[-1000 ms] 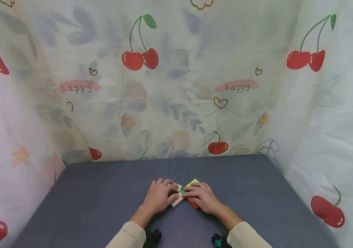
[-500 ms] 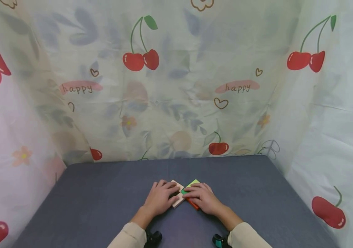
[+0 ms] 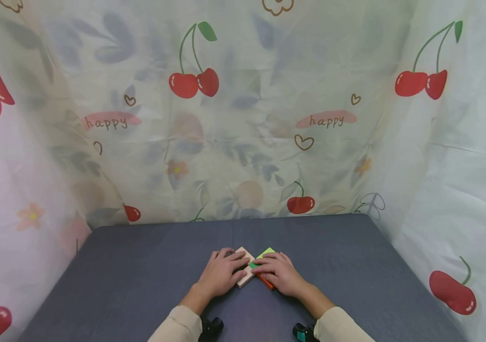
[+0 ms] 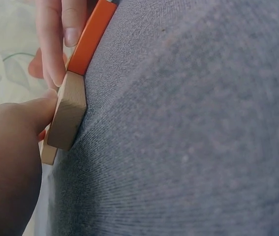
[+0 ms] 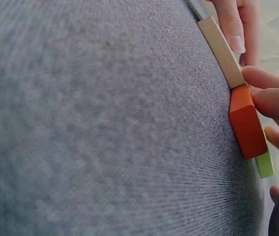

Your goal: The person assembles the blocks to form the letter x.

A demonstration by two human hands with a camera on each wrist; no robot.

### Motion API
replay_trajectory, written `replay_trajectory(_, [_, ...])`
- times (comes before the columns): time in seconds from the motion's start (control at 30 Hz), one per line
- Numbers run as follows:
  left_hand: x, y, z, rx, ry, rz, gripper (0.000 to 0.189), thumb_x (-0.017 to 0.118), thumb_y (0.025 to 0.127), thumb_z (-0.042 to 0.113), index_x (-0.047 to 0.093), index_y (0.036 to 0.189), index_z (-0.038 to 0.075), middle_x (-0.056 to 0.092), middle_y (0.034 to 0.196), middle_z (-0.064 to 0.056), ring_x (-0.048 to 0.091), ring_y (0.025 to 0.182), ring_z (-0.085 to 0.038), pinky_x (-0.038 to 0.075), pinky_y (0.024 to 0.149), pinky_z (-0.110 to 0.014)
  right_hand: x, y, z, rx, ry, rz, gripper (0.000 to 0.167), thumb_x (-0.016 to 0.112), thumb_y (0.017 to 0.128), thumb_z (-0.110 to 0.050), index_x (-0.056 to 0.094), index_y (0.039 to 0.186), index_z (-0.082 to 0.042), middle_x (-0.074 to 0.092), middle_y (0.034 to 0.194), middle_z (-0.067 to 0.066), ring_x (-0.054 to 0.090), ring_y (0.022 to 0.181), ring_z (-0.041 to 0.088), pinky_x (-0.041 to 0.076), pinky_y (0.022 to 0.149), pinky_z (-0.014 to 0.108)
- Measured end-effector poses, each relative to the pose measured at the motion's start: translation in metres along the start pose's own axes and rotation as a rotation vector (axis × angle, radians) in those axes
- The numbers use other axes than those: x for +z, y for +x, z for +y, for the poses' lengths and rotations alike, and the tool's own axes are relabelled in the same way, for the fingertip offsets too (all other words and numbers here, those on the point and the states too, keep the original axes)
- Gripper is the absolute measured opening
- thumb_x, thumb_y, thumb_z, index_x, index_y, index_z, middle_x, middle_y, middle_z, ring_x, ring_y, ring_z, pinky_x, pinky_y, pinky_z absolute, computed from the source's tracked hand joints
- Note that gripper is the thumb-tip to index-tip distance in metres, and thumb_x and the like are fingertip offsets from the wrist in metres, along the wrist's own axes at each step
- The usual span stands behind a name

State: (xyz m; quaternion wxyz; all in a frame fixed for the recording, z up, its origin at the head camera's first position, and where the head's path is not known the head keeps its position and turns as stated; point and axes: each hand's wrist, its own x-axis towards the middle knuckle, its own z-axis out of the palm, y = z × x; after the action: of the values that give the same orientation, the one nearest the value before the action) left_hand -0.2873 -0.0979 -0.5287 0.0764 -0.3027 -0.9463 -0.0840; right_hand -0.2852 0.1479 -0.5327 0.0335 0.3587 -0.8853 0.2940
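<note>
On the table, flat wooden blocks lie end to end in a rough X between the hands. My left hand rests over the plain wood side, its fingers at the far plain block and its thumb on the near plain block. My right hand lies over the coloured side, its fingers across the lime block and the small green part at the centre. Its thumb touches the top of the orange-red block. Palms and fingers hide much of the outer ends.
A dark grey cloth covers the table. White curtains printed with cherries and leaves hang behind it and on both sides. Black wrist devices show below the sleeves.
The far plain block has slid right against the coloured blocks, and more of it shows past my left fingers, which shifted slightly. My right hand has stayed nearly still.
</note>
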Motion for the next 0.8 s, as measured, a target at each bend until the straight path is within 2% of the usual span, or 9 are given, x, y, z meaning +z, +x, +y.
replay_trajectory(0.8, [0.0001, -0.0011, 0.0008, 0.007, -0.018, -0.019, 0.046, 0.043, 0.102, 0.048, 0.049, 0.144, 0.032, 0.043, 0.149, 0.007, 0.034, 0.136, -0.027, 0.030, 0.104, -0.054, -0.0019, 0.0026, -0.0048, -0.005, -0.024, -0.007, 0.031, 0.062, 0.094, -0.009, 0.073, 0.118, -0.025, 0.059, 0.133, 0.001, 0.042, 0.129, 0.032, 0.012, 0.103, 0.070])
